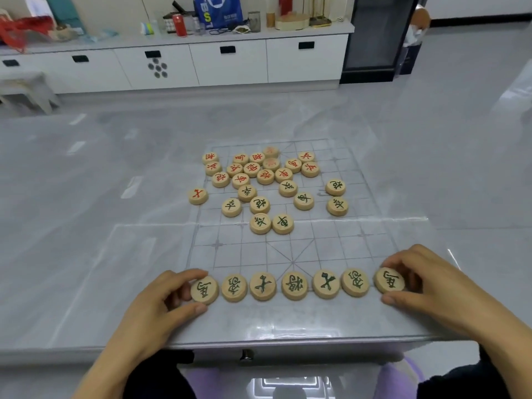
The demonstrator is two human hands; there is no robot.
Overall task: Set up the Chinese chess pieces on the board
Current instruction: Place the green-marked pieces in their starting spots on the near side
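Your left hand (161,295) and right hand (417,279) each pinch an end piece of the green row (293,285) along the board's (345,249) near edge.
Seven pieces stand in that row. These wooden discs likely feel light, hard and smooth, so grip the rim. Beyond lie nine loose green pieces (259,204) mid-board, then sixteen red pieces (252,169), one at the left edge.

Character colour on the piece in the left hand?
Dark green, on the piece the left hand pinches; head view.
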